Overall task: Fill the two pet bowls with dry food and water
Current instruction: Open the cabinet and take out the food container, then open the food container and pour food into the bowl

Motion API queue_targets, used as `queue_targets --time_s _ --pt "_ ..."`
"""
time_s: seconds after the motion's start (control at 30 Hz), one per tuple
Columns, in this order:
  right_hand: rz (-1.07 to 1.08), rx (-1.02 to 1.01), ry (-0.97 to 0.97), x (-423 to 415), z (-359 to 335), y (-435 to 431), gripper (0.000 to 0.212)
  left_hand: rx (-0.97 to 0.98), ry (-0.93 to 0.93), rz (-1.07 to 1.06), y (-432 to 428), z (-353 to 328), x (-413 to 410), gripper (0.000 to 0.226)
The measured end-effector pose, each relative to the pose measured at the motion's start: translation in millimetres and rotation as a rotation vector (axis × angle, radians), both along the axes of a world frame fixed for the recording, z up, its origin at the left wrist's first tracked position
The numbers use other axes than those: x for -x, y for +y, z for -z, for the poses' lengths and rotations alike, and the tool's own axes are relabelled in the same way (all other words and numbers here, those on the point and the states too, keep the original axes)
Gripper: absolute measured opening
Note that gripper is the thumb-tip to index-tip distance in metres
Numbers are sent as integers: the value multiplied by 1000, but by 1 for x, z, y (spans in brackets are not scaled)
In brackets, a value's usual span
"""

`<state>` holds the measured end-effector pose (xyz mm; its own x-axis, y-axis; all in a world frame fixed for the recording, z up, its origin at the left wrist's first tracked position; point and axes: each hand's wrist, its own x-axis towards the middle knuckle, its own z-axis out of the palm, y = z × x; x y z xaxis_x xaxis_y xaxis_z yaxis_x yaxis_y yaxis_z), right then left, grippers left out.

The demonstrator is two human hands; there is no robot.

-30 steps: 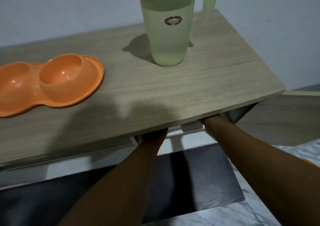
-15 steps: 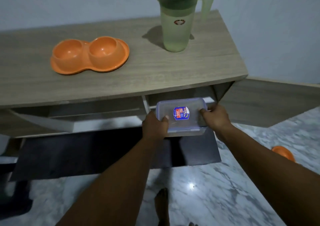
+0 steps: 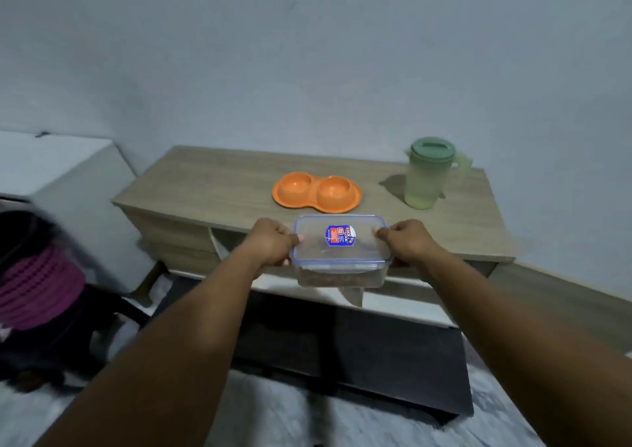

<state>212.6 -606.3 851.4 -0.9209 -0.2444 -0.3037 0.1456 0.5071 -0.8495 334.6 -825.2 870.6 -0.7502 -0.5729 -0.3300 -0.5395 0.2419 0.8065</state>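
Holding: left hand [image 3: 270,243] and right hand [image 3: 410,243] clasp the food container [image 3: 340,275] by its ends.
Bowls [image 3: 316,190]: look empty; dry-food step in hand.
Lid [image 3: 364,243]: likely needs unclipping next.

- A blue sticker [image 3: 339,235] lies on the clear lid of the food container [image 3: 342,279], about midway between the thumb of the left hand [image 3: 272,243] and the thumb of the right hand [image 3: 408,241].
- Along the sticker's edge nearer the right thumb, white letters turned sideways read "LOCK" twice.
- A red patch at its middle and the fine print toward the left thumb are too blurred to read.
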Motion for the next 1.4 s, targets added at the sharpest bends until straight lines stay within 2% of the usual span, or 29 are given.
queue_targets --time_s 0.17,0.3,0.5,0.7,1.03,1.13,1.23,1.33,1.4 --pt "-107 77 -28 6 -41 -78 28 -20 28 -78 -76 -41 -12 18" --pt "-159 79 -36 27 -49 -153 28 -60 35 -117 -151 -48 0 17" --pt "-130 63 -90 66 -17 -283 27 -56 -36 -113 -284 -18 50 13" --pt "-32 43 -151 90 40 -376 26 -17 -114 -84 -372 30 97 10" --pt "79 -74 -154 129 90 -423 27 -146 -105 -94 -424 93 144 14" --pt "89 -62 -171 144 93 -429 32 -281 -114 -82 -438 95 154 18" --pt "85 -7 -286 153 98 -430 30 -407 -208 -2 -451 92 161 31" --pt "89 7 -341 155 104 -429 35 -391 -259 30 -458 92 164 37" --pt "73 -9 -341 154 102 -429 35 -290 -290 65 -461 89 166 41"
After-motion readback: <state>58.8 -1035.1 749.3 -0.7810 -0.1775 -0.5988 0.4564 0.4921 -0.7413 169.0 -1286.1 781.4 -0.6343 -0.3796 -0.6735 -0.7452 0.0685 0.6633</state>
